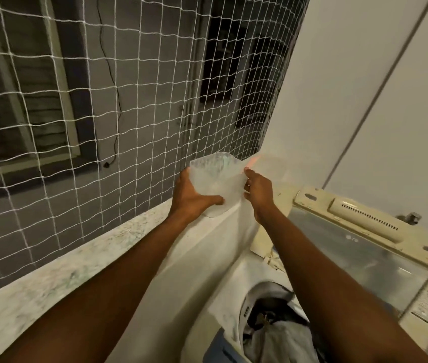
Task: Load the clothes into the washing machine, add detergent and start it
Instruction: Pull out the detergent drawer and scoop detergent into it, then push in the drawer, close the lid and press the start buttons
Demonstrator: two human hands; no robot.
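Both my arms reach forward to a translucent plastic container (215, 176) held up at the window ledge corner. My left hand (191, 196) grips its left side and bottom, thumb across the front. My right hand (257, 191) touches its right edge, beside what looks like a clear lid (273, 166); the hold there is blurred. Below, the top-loading washing machine (233, 297) stands open, with grey and dark clothes (275, 326) in the drum. Its raised glass lid (359, 247) leans back at the right.
A speckled stone ledge (81, 260) runs along the left under a white safety net (102, 100) over the window. A white wall (364, 87) rises at the right behind the machine.
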